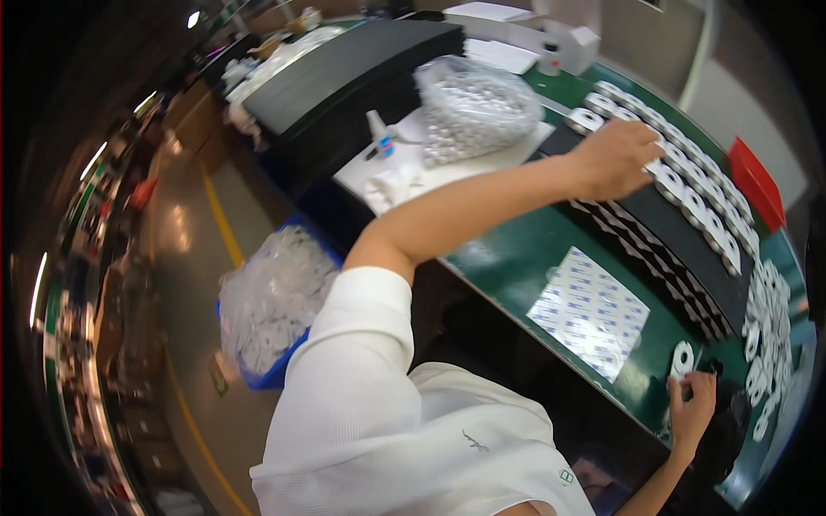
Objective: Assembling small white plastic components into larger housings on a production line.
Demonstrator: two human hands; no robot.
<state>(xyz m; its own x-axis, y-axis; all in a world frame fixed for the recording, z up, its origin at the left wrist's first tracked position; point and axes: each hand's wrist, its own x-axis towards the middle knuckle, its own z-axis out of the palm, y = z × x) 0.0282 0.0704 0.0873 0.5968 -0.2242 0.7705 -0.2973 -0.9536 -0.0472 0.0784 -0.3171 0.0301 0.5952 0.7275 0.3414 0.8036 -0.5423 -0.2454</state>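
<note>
My left hand (615, 159) reaches over the stacked black trays (680, 232), its fingers curled down at the rows of white parts with round holes (693, 206). What lies between those fingertips is hidden. Low on the right, my right hand (693, 404) pinches the lower end of a white elongated part with a round hole (682, 357), just above the green table (508, 275). Between my hands a sheet printed with blue marks (589, 314) lies flat on the table.
A clear bag of small white pieces (477, 112) and a small glue bottle (379, 135) sit on a white board. Loose white parts (768, 327) lie at the right, near a red bin (757, 182). Left of the table stands a blue crate (297, 348) holding a filled bag.
</note>
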